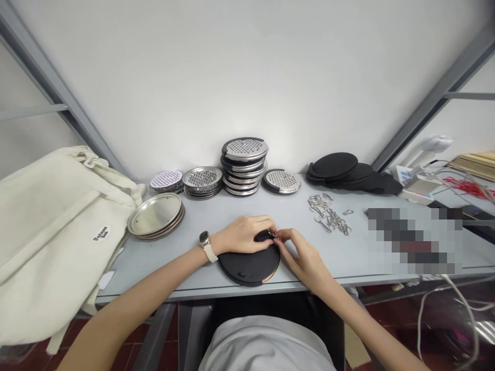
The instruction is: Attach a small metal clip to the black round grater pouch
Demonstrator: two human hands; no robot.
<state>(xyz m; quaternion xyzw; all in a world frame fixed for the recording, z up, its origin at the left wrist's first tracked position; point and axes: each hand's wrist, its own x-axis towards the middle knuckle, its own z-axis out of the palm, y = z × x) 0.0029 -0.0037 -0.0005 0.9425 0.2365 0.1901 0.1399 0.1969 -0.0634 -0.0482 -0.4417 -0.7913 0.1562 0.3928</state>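
A black round disc (247, 269) with a coppery strip along its right edge lies at the front of the table. Across its far side rests my left hand (247, 234), fingers curled over and gripping it. At the disc's upper right edge, thumb and forefinger of my right hand (299, 252) pinch a small metal snap clip (274, 235). The fingertips of both hands meet there and partly hide the clip. A loose pile of similar metal clips (328, 214) lies to the right, beyond my right hand.
Round graters (245, 149) with black rims stand stacked at the back, with more grater discs (202, 178) beside them. Metal plates (154, 214) are stacked left, near a cream bag (58, 232). Black discs (334, 166) are piled back right. A blurred-out item (415, 239) lies right.
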